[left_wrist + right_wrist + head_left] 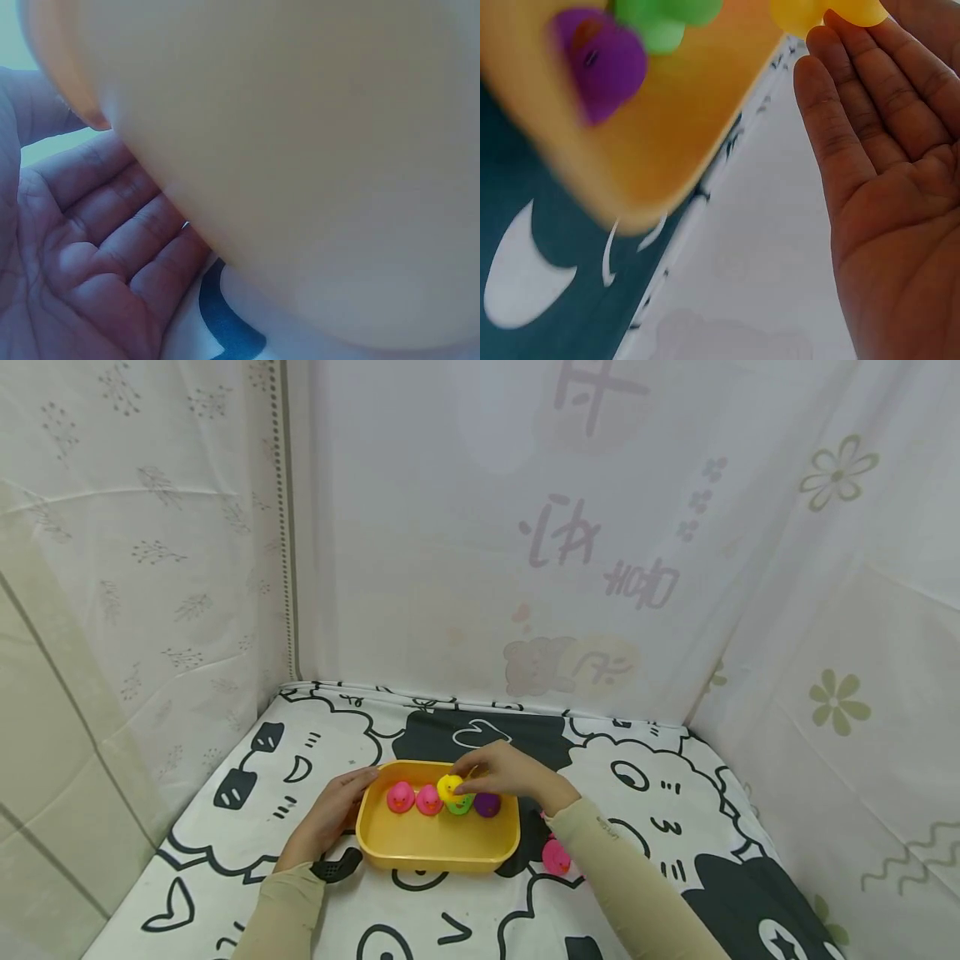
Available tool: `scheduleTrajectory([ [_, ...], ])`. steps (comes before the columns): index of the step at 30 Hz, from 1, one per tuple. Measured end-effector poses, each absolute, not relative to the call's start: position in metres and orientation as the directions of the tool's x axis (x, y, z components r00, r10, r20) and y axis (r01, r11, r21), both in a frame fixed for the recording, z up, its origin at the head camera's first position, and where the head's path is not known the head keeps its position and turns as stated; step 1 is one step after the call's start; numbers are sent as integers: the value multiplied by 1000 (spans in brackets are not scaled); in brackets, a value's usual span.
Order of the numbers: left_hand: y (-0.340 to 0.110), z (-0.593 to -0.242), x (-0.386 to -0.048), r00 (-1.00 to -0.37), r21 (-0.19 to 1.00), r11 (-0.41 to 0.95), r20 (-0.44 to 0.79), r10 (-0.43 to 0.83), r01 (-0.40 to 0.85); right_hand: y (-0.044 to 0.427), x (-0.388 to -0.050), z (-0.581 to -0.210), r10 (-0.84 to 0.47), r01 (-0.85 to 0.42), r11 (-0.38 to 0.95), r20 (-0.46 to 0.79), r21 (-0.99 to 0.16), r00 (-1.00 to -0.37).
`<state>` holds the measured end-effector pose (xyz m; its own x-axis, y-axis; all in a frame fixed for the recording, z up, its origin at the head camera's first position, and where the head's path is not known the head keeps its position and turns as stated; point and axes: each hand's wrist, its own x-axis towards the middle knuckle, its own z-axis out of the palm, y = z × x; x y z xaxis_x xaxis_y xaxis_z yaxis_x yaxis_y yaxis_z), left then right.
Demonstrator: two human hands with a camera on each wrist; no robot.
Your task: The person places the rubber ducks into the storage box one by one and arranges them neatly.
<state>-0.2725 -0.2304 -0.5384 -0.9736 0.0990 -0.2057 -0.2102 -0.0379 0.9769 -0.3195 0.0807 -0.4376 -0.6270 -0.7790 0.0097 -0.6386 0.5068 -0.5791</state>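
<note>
A yellow tray holds two pink ducks, a green duck and a purple duck in a row. Above the green duck, my right hand pinches a yellow duck between thumb and fingers; the right wrist view has this duck at the fingertips, cut off by the top edge. My left hand rests against the tray's left side, and in the left wrist view its fingers lie nearly straight along the tray wall.
Pink ducks lie on the patterned cloth to the right of the tray, partly hidden by my right forearm. Pale curtains stand behind the table and at both sides.
</note>
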Motion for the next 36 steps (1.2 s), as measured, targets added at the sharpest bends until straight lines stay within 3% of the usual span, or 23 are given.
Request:
scheduleTrajectory([
  [11, -231, -541, -275, -971, 975, -41, -211, 111, -217, 23, -313, -454, -837, -649, 489, -104, -583, -537],
  [21, -234, -540, -274, -968, 973, -56, -214, 130, -223, -1, -307, -468, -874, -710, 458, -122, -535, -471],
  [36, -231, -538, -273, -974, 978, -36, -202, 107, -207, -13, -306, -479, -882, -731, 449, -122, -513, -456],
])
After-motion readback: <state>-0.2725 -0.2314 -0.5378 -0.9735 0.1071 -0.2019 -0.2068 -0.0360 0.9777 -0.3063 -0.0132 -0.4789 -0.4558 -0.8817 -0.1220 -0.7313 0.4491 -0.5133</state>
